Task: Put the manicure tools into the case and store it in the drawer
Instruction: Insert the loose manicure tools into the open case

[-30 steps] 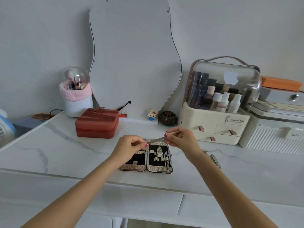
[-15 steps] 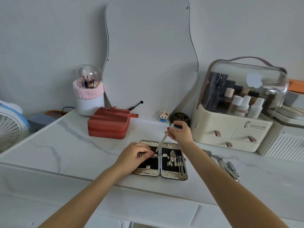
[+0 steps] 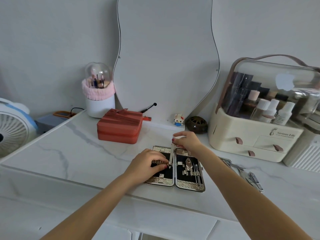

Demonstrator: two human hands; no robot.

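Head view: the open manicure case lies near the counter's front edge. The right hand pinches the top of a slim metal tool, its tip down in the case's left half. The left hand rests there too, fingertips curled on a holding strap. More loose tools lie toward the counter's right end.

A wavy mirror leans on the wall at top centre. Left of it stands a white brush holder with a pink band and clear dome; a fan sits at the left edge. A red box lies centre-left. A small figurine and a dark bowl sit below the mirror. A cream cosmetics organiser fills the right.
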